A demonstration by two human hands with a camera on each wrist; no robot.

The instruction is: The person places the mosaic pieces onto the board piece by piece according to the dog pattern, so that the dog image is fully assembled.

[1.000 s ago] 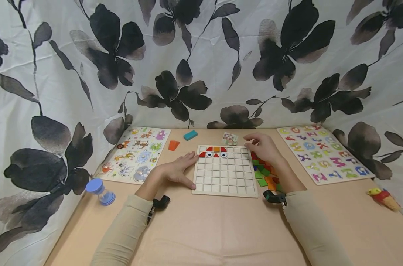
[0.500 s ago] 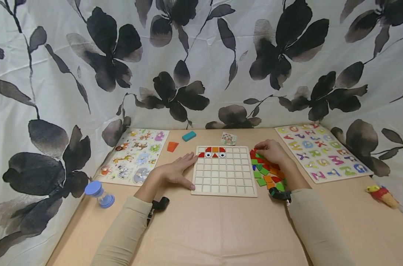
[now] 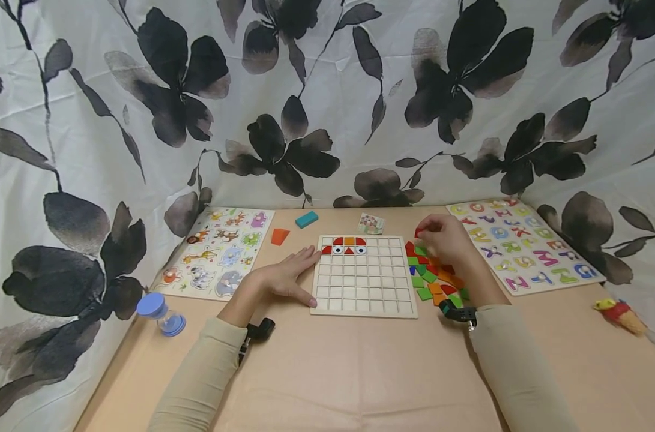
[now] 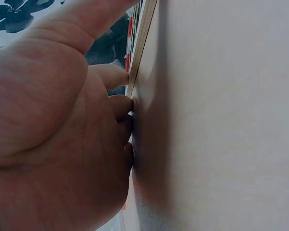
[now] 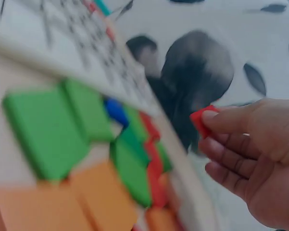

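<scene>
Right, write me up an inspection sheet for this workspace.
Surface: table, light wood tone.
Job's things: grid board, lying flat; set tiles in its two far rows; loose tiles along its right side; picture card beyond it.
Clutter: animal board, letter board, sand timer, small toy, blue block, orange piece.
Hands: left hand spread against the grid board's left edge; right hand pinches a red tile.
Cables: nothing seen.
Surroundings: floral curtain behind.
</scene>
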